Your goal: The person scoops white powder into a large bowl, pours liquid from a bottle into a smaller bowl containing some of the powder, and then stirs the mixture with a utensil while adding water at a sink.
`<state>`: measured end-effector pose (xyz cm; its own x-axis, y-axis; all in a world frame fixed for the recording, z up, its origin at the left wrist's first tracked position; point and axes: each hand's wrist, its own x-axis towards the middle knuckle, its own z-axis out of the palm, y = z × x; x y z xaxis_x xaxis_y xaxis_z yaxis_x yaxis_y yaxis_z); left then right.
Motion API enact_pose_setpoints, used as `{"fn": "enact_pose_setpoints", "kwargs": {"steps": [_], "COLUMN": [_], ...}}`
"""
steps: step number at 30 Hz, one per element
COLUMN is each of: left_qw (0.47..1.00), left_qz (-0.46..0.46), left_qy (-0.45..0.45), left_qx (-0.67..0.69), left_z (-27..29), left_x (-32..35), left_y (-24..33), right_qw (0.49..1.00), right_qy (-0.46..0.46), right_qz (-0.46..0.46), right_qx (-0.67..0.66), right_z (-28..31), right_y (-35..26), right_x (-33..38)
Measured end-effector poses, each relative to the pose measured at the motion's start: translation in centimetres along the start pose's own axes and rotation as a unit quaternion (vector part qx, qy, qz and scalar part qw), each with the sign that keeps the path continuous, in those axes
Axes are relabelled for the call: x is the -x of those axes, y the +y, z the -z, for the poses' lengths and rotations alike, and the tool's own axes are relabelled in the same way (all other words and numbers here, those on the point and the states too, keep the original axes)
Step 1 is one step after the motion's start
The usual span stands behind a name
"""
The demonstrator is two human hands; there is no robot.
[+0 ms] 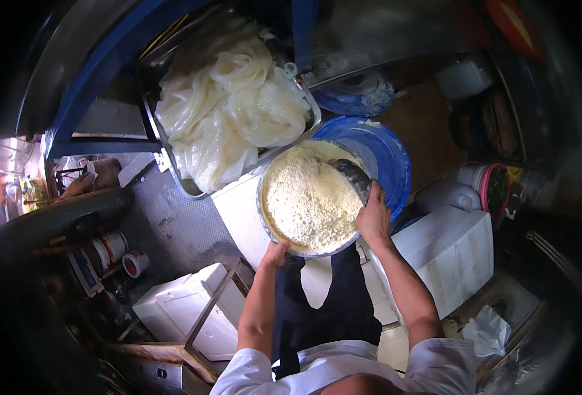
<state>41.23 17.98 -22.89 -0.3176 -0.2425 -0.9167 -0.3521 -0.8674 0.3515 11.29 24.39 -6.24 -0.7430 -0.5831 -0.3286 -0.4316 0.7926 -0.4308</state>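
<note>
A round metal basin full of pale yellow, crumbly powder is in front of me. My left hand grips its near left rim. At its right rim my right hand is closed, with the fingers partly hidden. A dark, rounded scoop lies in the powder at the far right, its edge by my right fingertips. Behind the basin, partly covered by it, stands a large blue tub with powder marks on its rim.
A metal tray heaped with glossy white sheets is at the far left. White boxes stand to my right and a white foam box to my left. A blue lid lies beyond the tub. Blue frame bars cross the upper left.
</note>
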Motion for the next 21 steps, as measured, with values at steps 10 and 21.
{"fn": "enact_pose_setpoints", "kwargs": {"steps": [10,21], "left_qw": [0.999,0.999], "left_qz": [0.025,-0.001], "left_qy": [0.033,0.002], "left_qx": [0.026,0.042], "left_z": [-1.3,-0.7], "left_x": [1.6,0.8], "left_y": [1.8,0.9], "right_qw": [0.995,0.996], "right_qy": [-0.062,0.031], "right_qz": [0.068,0.063], "right_qx": [0.027,0.048], "right_z": [0.6,1.2], "right_y": [-3.3,-2.7], "right_x": [2.4,3.1]}}
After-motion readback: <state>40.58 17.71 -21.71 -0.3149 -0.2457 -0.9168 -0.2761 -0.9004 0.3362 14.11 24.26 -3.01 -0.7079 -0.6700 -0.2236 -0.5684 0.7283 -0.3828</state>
